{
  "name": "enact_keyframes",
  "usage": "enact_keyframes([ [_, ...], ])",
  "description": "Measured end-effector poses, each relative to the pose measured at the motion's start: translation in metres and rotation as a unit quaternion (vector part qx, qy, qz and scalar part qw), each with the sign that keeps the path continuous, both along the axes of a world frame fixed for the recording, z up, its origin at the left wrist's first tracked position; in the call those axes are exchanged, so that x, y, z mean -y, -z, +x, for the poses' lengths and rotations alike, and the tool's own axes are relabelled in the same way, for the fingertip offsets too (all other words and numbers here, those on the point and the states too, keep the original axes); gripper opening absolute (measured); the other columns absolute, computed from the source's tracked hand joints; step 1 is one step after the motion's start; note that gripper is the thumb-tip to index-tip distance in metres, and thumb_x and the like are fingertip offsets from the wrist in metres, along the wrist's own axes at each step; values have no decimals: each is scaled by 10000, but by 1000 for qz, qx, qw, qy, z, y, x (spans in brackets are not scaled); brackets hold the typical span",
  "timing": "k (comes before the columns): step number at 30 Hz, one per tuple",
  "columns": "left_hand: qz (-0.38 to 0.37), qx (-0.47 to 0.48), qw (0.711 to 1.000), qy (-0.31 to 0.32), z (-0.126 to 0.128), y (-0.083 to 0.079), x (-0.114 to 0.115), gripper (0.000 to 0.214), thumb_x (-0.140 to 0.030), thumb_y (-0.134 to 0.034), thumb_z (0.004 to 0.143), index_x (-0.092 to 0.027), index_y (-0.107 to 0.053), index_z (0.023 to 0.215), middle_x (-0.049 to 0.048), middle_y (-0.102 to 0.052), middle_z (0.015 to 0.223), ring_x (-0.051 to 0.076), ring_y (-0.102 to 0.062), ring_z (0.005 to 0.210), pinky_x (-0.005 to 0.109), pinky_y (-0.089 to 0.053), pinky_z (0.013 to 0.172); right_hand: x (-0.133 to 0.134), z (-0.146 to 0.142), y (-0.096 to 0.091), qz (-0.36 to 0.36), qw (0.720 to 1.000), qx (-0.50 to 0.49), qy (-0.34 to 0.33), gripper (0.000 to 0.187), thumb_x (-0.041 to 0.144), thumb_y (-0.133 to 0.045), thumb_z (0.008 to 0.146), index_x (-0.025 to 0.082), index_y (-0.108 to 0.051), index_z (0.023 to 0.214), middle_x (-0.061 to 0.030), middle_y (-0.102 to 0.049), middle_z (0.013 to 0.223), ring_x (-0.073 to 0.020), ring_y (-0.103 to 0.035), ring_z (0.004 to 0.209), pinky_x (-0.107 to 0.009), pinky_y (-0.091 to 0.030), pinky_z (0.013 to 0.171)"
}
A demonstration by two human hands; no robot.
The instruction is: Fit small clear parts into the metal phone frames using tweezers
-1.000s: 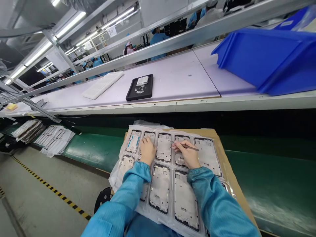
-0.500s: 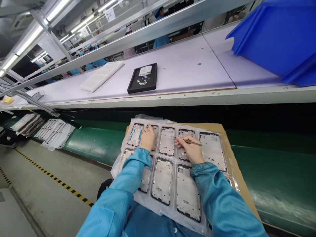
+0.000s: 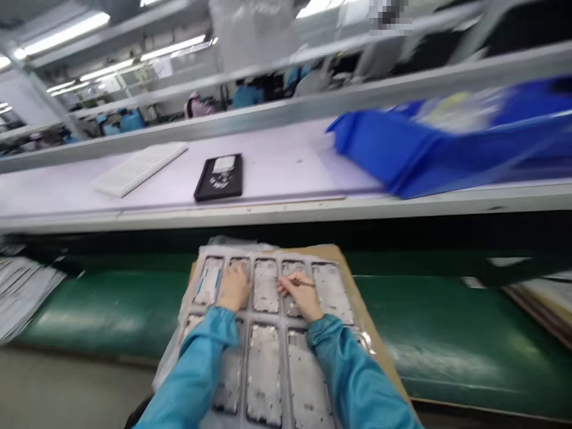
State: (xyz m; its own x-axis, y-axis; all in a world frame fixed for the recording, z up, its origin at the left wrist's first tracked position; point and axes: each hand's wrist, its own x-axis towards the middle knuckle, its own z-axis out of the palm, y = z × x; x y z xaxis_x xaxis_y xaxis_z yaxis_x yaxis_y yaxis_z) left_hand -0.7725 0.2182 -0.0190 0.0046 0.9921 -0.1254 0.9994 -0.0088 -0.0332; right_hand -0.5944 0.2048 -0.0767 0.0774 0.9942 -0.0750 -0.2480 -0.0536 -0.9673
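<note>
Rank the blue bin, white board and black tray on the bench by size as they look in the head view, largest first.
1. Blue bin
2. White board
3. Black tray

The bin sits nearer the camera, so its true size is less certain.

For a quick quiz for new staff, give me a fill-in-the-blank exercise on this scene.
The right hand holds a pair of ____. The left hand rests on a row of metal ____. The plastic bin is ____. The small tray is ____.

Missing words: tweezers; frames; blue; black.
</note>
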Motion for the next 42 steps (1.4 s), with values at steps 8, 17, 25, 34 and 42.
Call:
enact_keyframes([
  [8,39,86,995,-43,-30,21,-24,299,-271,-530,939,-46,-610,1119,217,-709,1059,325,-693,1049,344,-491,834,-13,-2,-7,37,999,-14,27,688,842,-783,453,213,-516,536,-34,-656,502,-157,-594,397,-244,-405,371],
  [17,21,112,993,-15,-42,-10,-37,255,-284,-457,918,-233,-467,669,60,-691,748,252,-708,810,288,-452,701,-19,-1,13,-2,998,-59,6,708,815,-824,412,210,-501,593,-18,-678,546,-152,-632,452,-232,-405,414],
  [25,202,192,954,110,-55,83,-42,338,-365,-388,947,-203,-656,820,110,-713,883,274,-678,853,386,-527,796,-17,1,9,0,999,-27,18,692,817,-817,442,214,-512,591,-33,-689,557,-168,-639,464,-248,-421,422],
  [34,226,285,928,84,-57,111,-26,518,-413,-419,970,-107,-517,1377,238,-518,1479,358,-407,1455,566,-388,1161,-9,6,4,-16,999,27,-7,539,684,-873,548,202,-640,599,-43,-711,593,-146,-601,486,-280,-489,486],
  [42,170,316,930,76,-76,98,-36,458,-374,-460,989,-114,-552,1354,215,-445,1557,336,-408,1462,557,-365,1193,-17,-4,-13,24,992,106,-66,439,604,-842,694,202,-669,655,-54,-736,630,-150,-633,521,-278,-535,513],
])
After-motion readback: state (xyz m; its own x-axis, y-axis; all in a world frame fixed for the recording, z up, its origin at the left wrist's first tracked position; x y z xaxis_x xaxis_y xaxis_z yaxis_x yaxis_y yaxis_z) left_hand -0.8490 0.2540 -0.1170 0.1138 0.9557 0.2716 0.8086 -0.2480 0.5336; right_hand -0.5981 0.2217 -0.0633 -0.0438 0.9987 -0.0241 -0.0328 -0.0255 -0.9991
